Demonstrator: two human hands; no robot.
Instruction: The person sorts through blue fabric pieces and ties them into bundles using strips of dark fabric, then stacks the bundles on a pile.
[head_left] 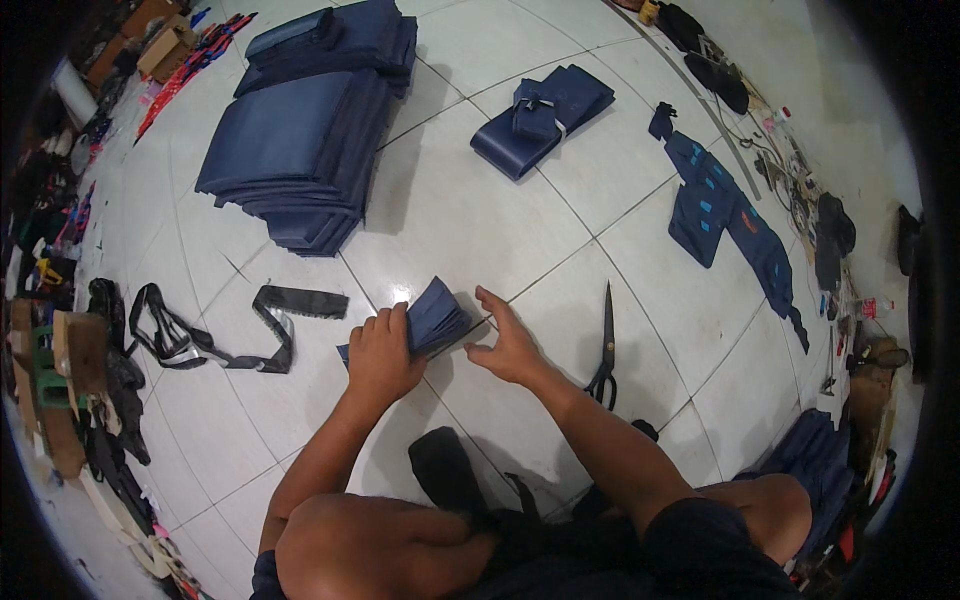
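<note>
My left hand (383, 352) is closed around a small stack of dark blue fabric pieces (437, 316), whose layers fan out on the right side. Just right of the stack, my right hand (505, 342) is held apart from it, thumb and fingers spread with nothing between them. Black scissors (607, 345) lie on the floor to the right of that hand, blades pointing away from me. Left of my left hand, a long black strip (300, 302) lies loosely folded on the tiles.
Large stacks of folded blue material (285, 130) stand far left. A tied blue bundle (540, 118) lies at the far middle, and blue cut pieces with light-blue patches (735, 215) lie right. Clutter and a wooden block (80, 350) line the left edge; cables (775, 165) run along the right wall.
</note>
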